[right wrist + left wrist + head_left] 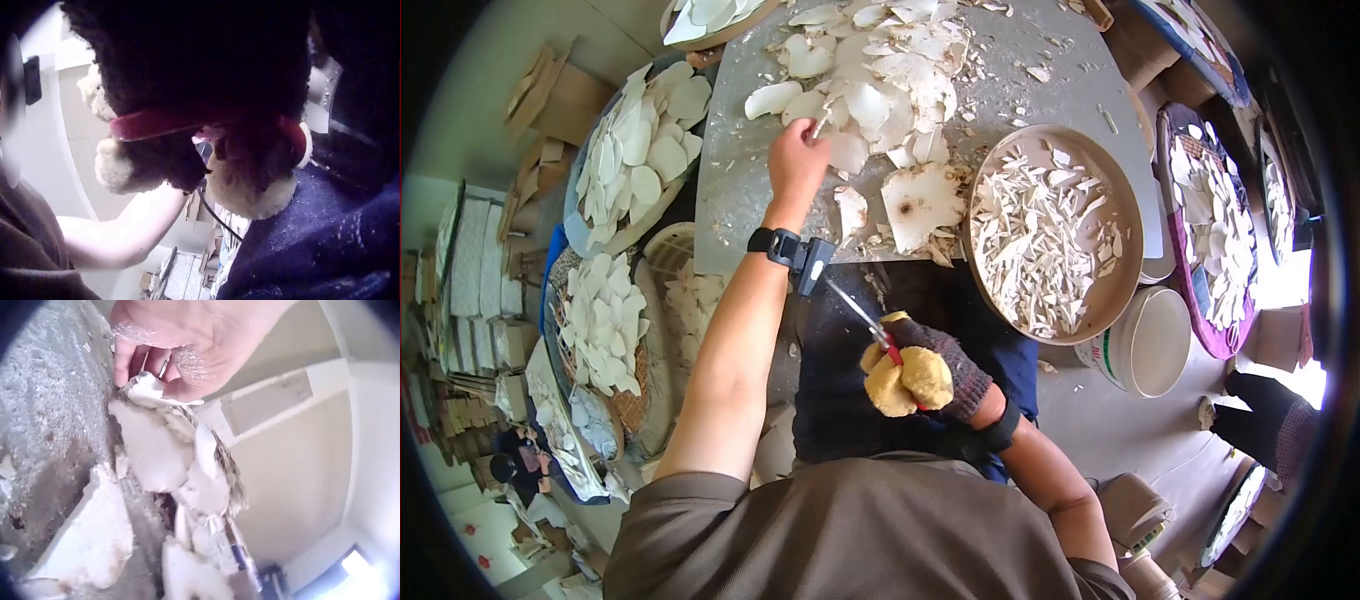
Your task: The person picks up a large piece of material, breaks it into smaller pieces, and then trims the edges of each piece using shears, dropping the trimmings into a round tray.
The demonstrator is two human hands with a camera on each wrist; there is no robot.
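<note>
My bare left hand (797, 165) reaches over the near-left side of a heap of white flat pieces (870, 105) on the grey table. In the left wrist view, thumb and fingers pinch one white flat piece (147, 390), its edge rough and brownish. Powder coats the skin of the fingers. Over the lap, my right hand (960, 372), in a dark knit glove with yellow padded fingertips, grips scissors (862, 318) with red handles. Their blades point up and left toward the left wrist. The right wrist view shows a red handle loop (153, 125) against the dark glove.
A round tray (1135, 215) of narrow white strips sits at the table's right edge, above a white bucket (1157, 345). Larger brown-spotted pieces (922, 205) lie near the front edge. Baskets of white pieces (605, 320) flank the left side. Another person (1270, 425) is at far right.
</note>
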